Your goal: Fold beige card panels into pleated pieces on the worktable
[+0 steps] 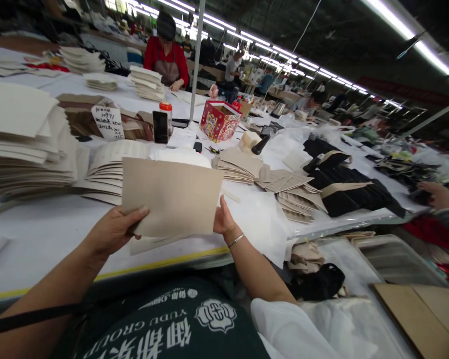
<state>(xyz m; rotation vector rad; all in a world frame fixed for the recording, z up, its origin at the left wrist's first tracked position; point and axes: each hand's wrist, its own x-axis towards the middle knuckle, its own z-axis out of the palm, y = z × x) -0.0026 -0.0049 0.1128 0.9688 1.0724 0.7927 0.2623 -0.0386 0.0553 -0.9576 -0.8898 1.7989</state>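
Between my two hands a flat beige rectangular panel [170, 194] is held up, tilted toward me, above the front edge of the table. My left hand [117, 227] grips its lower left corner, thumb on the face and fingers behind. At the right edge is my right hand [223, 218], thumb up, its fingers partly hidden behind the panel. Under the panel's lower edge another pale sheet [153, 244] lies on the white tabletop [60, 239]. Just behind the panel a fanned stack of cream sheets [110, 167] spreads out, partly covered.
A tall stack of cream panels [18, 139] stands at left. Beyond are a phone [160, 127], a red patterned box [220, 122] and a metal pole [196, 60]. Beige pieces [237, 163] and black pieces [349, 187] lie rightward. A person in red [166, 55] works opposite; another person's hand [437, 194] shows at right.
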